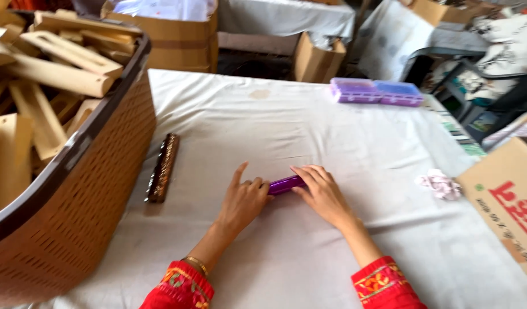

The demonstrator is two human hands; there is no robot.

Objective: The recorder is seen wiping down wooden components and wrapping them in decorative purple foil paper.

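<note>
— Where's the purple stick [285,184] sitting for you?

— It lies on the white-covered counter [343,143], right between your hands, long axis running left to right and tilted slightly up toward the right.

— Which hand is nearer?

— Both touch it. Your left hand [244,201] grips the left end, index finger pointing forward; your right hand [322,194] rests on the right end, fingers laid flat over it, not clenched.

— And around that?

— A dark brown patterned bar [163,167] lies well to your left, beside the brown basket [97,171] of wooden pieces [57,63]. Purple boxes [375,91] sit at the far edge, a cardboard box [506,200] on your right.
</note>
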